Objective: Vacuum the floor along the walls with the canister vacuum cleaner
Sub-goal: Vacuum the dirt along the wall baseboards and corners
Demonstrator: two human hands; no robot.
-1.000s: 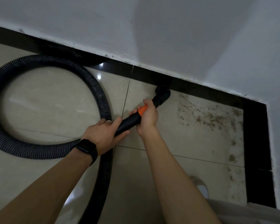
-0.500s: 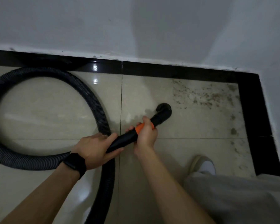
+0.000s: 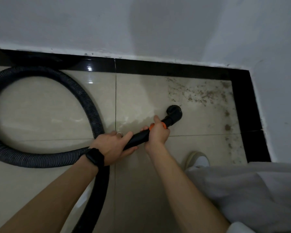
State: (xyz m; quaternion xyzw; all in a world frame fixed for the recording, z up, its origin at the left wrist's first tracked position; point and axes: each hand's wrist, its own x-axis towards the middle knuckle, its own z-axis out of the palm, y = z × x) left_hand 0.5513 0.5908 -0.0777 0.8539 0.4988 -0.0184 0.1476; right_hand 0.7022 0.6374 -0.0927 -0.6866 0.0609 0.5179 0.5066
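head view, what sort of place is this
Most likely the corner of an indoor room, perhaps in a home: glossy beige floor tiles, a black skirting under white painted walls that meet at the right, and dirt gathered there.

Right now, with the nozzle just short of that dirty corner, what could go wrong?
The nozzle sits short of the dirt, so a short pass may miss the specks along the black baseboard. The hose loops by the left hand and runs back under that arm; pulling toward the corner could snag it.
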